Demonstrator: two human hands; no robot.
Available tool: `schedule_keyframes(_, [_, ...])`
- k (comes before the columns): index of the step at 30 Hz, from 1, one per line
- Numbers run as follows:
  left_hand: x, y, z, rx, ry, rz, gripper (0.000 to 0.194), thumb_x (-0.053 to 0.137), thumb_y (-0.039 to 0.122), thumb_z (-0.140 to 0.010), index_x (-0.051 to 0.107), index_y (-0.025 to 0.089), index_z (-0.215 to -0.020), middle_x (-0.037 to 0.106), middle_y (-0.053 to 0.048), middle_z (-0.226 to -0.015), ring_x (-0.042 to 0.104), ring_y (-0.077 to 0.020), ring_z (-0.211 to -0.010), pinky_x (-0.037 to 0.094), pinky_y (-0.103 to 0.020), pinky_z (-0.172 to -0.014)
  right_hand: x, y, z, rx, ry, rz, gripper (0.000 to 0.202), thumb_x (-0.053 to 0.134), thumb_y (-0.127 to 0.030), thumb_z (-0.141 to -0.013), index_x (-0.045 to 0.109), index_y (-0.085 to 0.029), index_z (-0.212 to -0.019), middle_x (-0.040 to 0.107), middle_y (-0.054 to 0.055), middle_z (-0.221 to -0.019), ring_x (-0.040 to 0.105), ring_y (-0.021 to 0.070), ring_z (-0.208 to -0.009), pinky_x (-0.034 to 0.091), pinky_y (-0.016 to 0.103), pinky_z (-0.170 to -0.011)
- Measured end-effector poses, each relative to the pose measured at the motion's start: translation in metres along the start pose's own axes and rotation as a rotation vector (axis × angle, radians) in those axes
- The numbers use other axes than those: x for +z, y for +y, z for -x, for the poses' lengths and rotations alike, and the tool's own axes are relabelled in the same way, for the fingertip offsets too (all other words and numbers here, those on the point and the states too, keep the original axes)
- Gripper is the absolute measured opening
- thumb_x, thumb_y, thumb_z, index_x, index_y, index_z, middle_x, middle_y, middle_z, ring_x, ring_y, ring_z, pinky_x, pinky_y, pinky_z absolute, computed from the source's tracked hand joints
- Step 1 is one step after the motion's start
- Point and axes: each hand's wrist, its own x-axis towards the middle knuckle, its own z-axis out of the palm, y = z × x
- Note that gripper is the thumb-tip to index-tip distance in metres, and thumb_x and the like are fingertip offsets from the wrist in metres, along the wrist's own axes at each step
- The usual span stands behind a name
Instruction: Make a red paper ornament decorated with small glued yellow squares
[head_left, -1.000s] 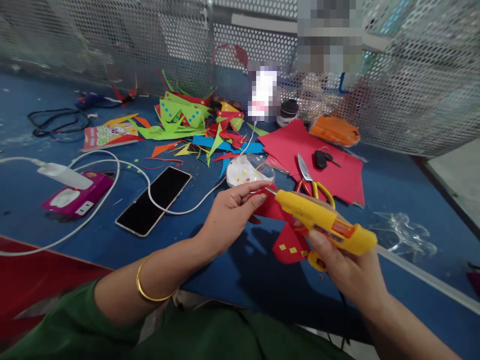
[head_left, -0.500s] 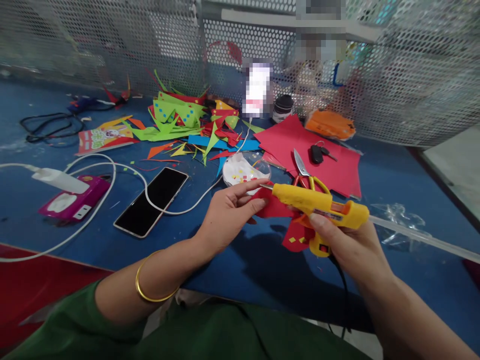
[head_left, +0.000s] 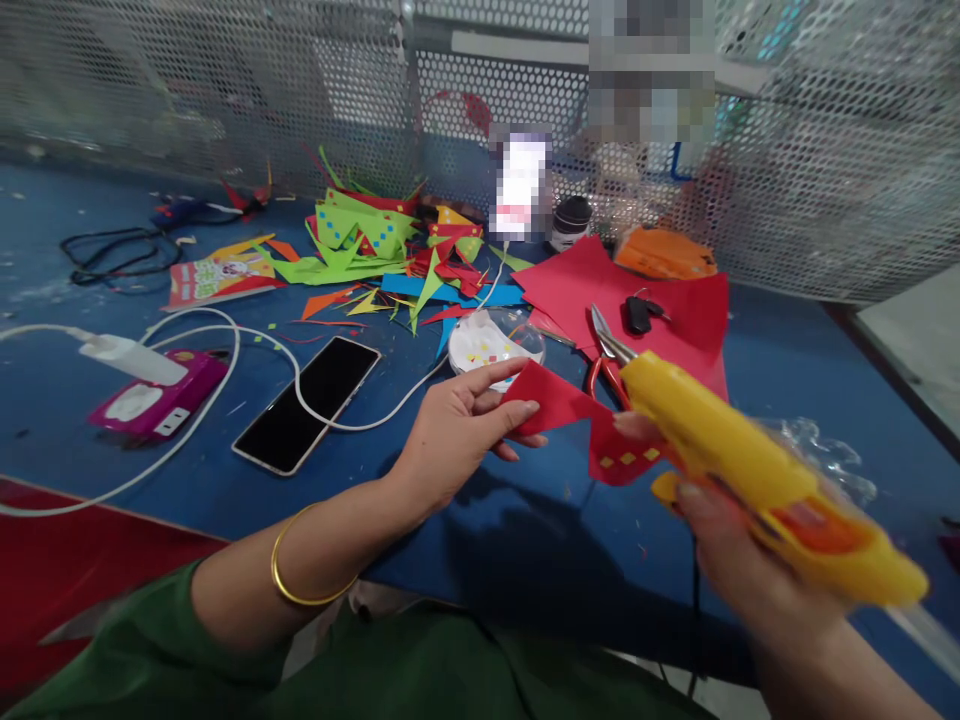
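Note:
Between thumb and fingers, my left hand (head_left: pixel 457 415) pinches one end of a folded red paper piece (head_left: pixel 553 396). The paper bends in zigzag panels, and its right part carries a row of small yellow diamonds. My right hand (head_left: pixel 757 550) is wrapped round a yellow hot glue gun (head_left: pixel 750 460), somewhat smeared by motion. The gun's nozzle points up and left, away from the paper's left end. A finger of my right hand touches the paper's right part. Just behind the paper sits a round clear dish (head_left: pixel 480 350) with white lining and small coloured bits.
Scissors (head_left: pixel 606 350) and keys (head_left: pixel 639 314) lie on red paper sheets (head_left: pixel 562 275). A phone (head_left: pixel 307 405) with a white cable across it and a purple power adapter (head_left: pixel 161 395) are at left. Coloured paper scraps (head_left: pixel 360 235) pile up near the mesh partition (head_left: pixel 262 100).
My right hand has swung the glue gun down and to the right, drawing its nozzle off the paper's left end. My left hand stays nearly in place, still holding the paper.

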Motion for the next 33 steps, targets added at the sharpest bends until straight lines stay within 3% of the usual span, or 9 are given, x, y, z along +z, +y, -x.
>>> schedule_keyframes(3, [0.000, -0.001, 0.000, -0.003, -0.003, 0.002, 0.061, 0.079, 0.024, -0.080, 0.061, 0.018, -0.138, 0.078, -0.002, -0.075, 0.077, -0.0174, -0.068, 0.053, -0.017, -0.051, 0.003, -0.014, 0.000, -0.155, 0.021, 0.136, 0.032, 0.065, -0.042, -0.091, 0.064, -0.027, -0.119, 0.074, 0.006, -0.101, 0.073, 0.0281, -0.092, 0.058, 0.045, -0.091])
schedule_keyframes(5, [0.001, -0.001, 0.001, -0.005, -0.002, 0.001, 0.062, 0.078, 0.025, -0.080, 0.060, 0.017, -0.139, 0.078, -0.003, -0.076, 0.077, -0.0174, -0.069, 0.054, -0.018, -0.052, 0.007, -0.019, -0.003, -0.248, -0.044, 0.169, 0.029, 0.061, -0.042, -0.094, 0.061, -0.025, -0.116, 0.073, 0.006, -0.096, 0.073, 0.0252, -0.087, 0.059, 0.041, -0.088])
schedule_keyframes(10, [0.000, 0.000, 0.002, 0.010, -0.007, 0.004, 0.063, 0.079, 0.028, -0.080, 0.060, 0.017, -0.139, 0.077, -0.002, -0.073, 0.077, -0.0180, -0.070, 0.054, -0.019, -0.053, 0.010, -0.018, -0.011, -0.349, -0.139, 0.253, 0.019, 0.055, -0.039, -0.097, 0.056, -0.024, -0.108, 0.073, 0.008, -0.092, 0.072, 0.0247, -0.084, 0.057, 0.038, -0.076])
schedule_keyframes(16, [0.000, -0.001, 0.002, 0.010, 0.010, -0.021, 0.061, 0.078, 0.030, -0.081, 0.061, 0.019, -0.138, 0.079, -0.004, -0.077, 0.077, -0.0193, -0.071, 0.053, -0.021, -0.054, 0.012, -0.012, -0.011, -0.385, -0.125, 0.319, 0.013, 0.062, -0.029, -0.092, 0.057, -0.022, -0.101, 0.069, 0.005, -0.083, 0.068, 0.0224, -0.076, 0.052, 0.038, -0.077])
schedule_keyframes(24, [0.001, -0.001, 0.003, 0.019, 0.000, 0.008, 0.051, 0.077, 0.027, -0.081, 0.067, 0.020, -0.131, 0.076, 0.000, -0.071, 0.076, -0.0164, -0.067, 0.051, -0.017, -0.051, 0.012, -0.008, -0.009, -0.388, -0.148, 0.341, 0.011, 0.060, -0.029, -0.094, 0.054, -0.021, -0.100, 0.065, 0.002, -0.081, 0.064, 0.0192, -0.072, 0.048, 0.036, -0.079])
schedule_keyframes(33, [0.003, 0.002, 0.004, 0.005, 0.009, -0.029, 0.054, 0.076, 0.026, -0.082, 0.065, 0.019, -0.134, 0.078, -0.002, -0.074, 0.076, -0.0170, -0.070, 0.052, -0.018, -0.053, 0.013, -0.008, -0.010, -0.389, -0.146, 0.339, 0.011, 0.061, -0.028, -0.093, 0.055, -0.022, -0.099, 0.065, 0.001, -0.078, 0.063, 0.0188, -0.069, 0.047, 0.037, -0.077])
